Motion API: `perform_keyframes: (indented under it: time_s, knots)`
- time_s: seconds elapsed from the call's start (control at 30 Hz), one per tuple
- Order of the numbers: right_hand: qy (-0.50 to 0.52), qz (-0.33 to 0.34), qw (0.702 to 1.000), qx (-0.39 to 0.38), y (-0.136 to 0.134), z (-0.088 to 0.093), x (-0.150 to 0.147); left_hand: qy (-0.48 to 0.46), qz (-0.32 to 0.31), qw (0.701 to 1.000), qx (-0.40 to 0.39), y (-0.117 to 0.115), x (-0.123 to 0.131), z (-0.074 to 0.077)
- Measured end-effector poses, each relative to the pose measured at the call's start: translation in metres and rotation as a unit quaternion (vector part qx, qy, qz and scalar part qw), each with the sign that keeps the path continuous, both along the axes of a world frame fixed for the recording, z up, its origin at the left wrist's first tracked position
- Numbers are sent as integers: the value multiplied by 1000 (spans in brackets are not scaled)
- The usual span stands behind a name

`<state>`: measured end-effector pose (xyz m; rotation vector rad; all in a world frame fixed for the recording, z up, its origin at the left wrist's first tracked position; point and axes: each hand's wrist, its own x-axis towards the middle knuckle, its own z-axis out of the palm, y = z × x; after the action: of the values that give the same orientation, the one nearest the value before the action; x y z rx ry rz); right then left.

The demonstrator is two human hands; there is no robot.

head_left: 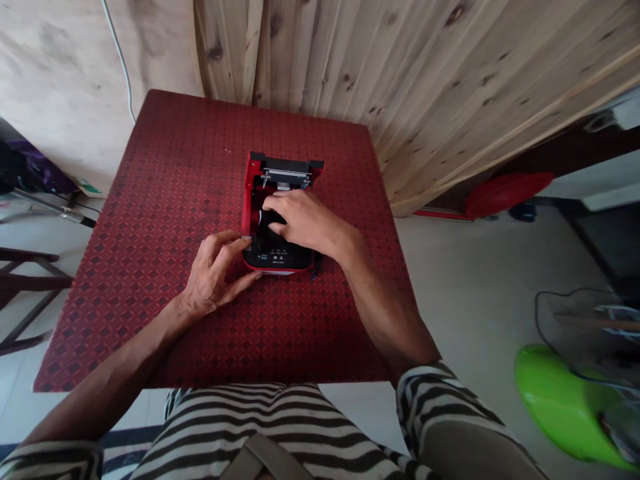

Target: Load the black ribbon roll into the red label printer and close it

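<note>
A small red and black printer stands on the table with its lid raised at the back. Lettering and small icons mark its black front panel. My left hand grips the front left corner, fingers on the top edge and thumb low at the front. Reaching in from the right, my right hand has its thumb and fingers around a dark roll with a pale ring at its left end. The palm hides much of the compartment, including the right side of the roll.
A red patterned cloth covers the table, which stands against a wooden plank wall. At the left is a dark wooden stool. On the floor at the right are a green plastic item and a cable.
</note>
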<state>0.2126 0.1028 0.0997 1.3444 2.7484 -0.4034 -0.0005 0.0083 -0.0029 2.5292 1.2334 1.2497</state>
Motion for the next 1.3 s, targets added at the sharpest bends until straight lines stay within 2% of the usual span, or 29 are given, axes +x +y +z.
perform_keyframes:
  time_s: [0.1, 0.17, 0.23, 0.33, 0.4, 0.5, 0.67, 0.77, 0.87, 0.97, 1.07, 1.13, 1.2, 1.27, 1.3]
  knots:
    - [73, -27, 996, 39, -13, 6, 9, -5, -1, 1000, 0, 0, 0, 2]
    - [159, -47, 984, 70, -25, 12, 21, -8, -5, 1000, -1, 0, 0, 3]
    - [260, -72, 959, 83, -40, 19, 38, -7, -4, 1000, -1, 1, 0, 3]
    - [384, -134, 913, 41, -69, 19, 69, 2, 2, 1000, 12, 3, 0, 2]
    - [432, -179, 884, -11, -91, 9, 86, 1, 0, 1000, 20, 3, 0, 2]
    - [461, -227, 854, -78, -125, -15, 98, -5, -4, 1000, 19, 4, 1, 3]
    - [433, -243, 860, -116, -160, -57, 92, 19, 10, 1000, 21, 5, 0, 7]
    - [422, -243, 865, -119, -164, -75, 88, 32, 13, 999, 18, 5, -1, 10]
    - [416, -235, 871, -113, -164, -83, 88, 28, 7, 999, 25, 5, -1, 11]
    - [419, -229, 870, -122, -166, -80, 98, 30, 10, 999, 21, 5, 0, 12]
    - [439, -270, 846, -140, -165, -72, 116, 27, 15, 999, 8, 5, 0, 12]
    - [454, -337, 819, -99, -158, -71, 128, 18, 12, 1000, 11, 5, 1, 11]
    - [454, -397, 797, -18, -142, -76, 137, 15, 5, 1000, 24, 5, 1, 11]
    - [449, -408, 794, 30, -121, -89, 141, 16, 1, 999, 28, 6, 1, 10]
    - [448, -394, 802, 28, -109, -96, 140, 15, 1, 1000, 26, 6, 1, 10]
